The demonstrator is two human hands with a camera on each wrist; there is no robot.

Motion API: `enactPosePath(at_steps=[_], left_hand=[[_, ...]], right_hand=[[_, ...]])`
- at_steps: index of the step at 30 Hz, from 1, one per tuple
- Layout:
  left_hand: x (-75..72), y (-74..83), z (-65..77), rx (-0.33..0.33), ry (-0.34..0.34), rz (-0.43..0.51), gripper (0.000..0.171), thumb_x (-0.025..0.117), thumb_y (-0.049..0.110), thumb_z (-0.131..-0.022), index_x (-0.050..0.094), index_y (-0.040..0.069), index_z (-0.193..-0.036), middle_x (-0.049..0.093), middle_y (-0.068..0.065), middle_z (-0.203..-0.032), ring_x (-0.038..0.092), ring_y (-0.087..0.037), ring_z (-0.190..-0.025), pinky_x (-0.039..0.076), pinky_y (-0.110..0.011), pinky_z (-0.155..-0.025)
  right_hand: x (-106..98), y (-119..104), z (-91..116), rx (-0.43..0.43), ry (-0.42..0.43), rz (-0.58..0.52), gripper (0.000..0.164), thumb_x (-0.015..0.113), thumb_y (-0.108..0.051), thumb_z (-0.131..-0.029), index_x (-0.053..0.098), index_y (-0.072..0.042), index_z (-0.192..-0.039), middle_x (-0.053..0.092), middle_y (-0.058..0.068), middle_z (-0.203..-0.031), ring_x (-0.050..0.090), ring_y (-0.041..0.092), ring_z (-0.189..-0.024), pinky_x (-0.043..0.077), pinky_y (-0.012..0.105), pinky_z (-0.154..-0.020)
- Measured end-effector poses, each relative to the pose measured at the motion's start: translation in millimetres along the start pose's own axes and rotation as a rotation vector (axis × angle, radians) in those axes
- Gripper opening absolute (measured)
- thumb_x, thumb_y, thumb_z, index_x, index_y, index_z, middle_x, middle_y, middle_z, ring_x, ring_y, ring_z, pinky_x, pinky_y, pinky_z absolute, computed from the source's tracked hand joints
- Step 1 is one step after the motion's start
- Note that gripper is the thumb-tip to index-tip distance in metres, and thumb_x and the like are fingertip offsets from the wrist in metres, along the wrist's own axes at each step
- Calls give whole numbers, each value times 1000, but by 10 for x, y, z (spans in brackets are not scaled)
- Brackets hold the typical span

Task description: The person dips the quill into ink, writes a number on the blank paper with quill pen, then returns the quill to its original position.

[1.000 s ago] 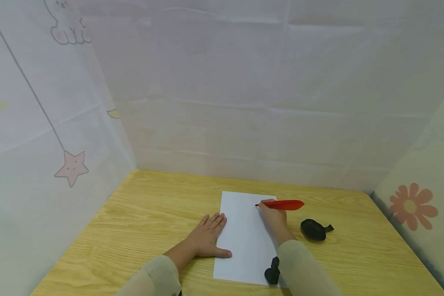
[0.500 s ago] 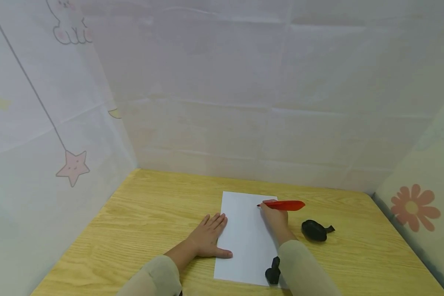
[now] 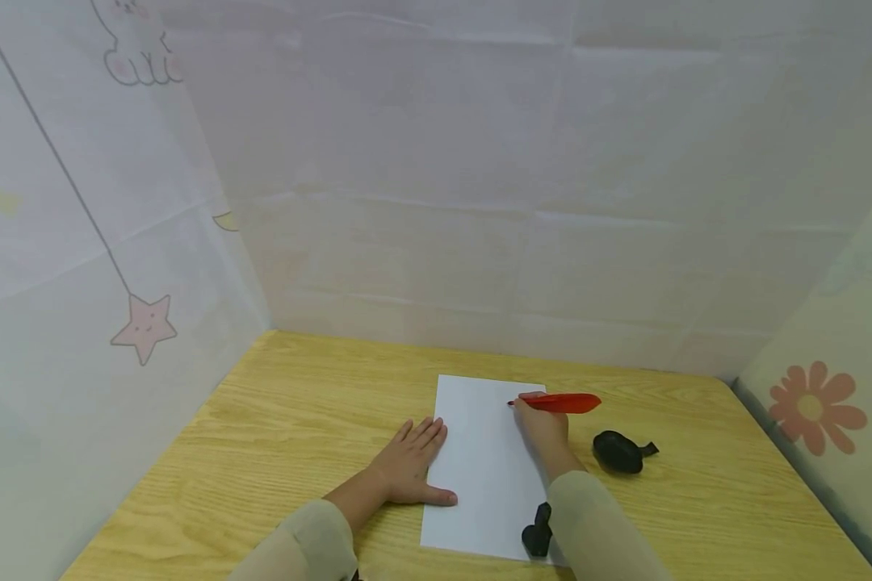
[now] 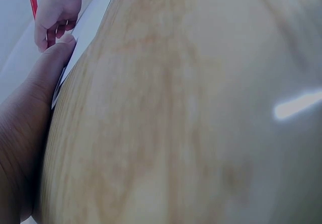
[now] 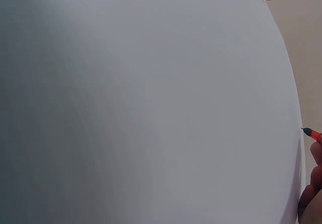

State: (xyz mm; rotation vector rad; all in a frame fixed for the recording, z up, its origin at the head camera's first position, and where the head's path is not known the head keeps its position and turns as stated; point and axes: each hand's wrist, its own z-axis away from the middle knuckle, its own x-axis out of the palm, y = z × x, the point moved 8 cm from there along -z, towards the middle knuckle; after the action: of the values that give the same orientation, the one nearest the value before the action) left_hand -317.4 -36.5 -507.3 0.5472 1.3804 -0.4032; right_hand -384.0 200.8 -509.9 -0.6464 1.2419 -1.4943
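On the wooden table lies a sheet of white paper (image 3: 480, 460), its long side running away from me. My left hand (image 3: 409, 466) rests flat on the sheet's left edge, fingers straight and thumb stretched across the paper. Near the far right part of the sheet, my right hand (image 3: 541, 424) pinches a red feather pen (image 3: 563, 403). The pen's dark tip points left, close over the paper. In the right wrist view the pen (image 5: 314, 135) shows at the right border beside the curled fingers (image 5: 316, 176). The left wrist view shows my left thumb (image 4: 53, 65) against the sheet.
A black rounded object (image 3: 618, 452) with a short tab lies right of my right hand. A small black item (image 3: 536, 532) overlaps the paper beside my right sleeve. Patterned white cloth (image 3: 436, 202) hangs around the wooden table (image 3: 283, 420) at its back and sides.
My right hand and the feather pen have moved slightly to the right over the paper. The left hand stays in place on the sheet.
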Motion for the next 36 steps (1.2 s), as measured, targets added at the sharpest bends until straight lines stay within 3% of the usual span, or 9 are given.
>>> enactPosePath(at_steps=[36], left_hand=[[-14,7,9,-5,3,-8,112,46,83,-80,13,10,-159,8,-5,-167,7,-21,-155,9,-47,-125]], right_hand=[[80,-57,159,0,-68,0,59,67,-20,-91,39,-4,-140,40,20,-144,28,42,-138,37,56,-113]])
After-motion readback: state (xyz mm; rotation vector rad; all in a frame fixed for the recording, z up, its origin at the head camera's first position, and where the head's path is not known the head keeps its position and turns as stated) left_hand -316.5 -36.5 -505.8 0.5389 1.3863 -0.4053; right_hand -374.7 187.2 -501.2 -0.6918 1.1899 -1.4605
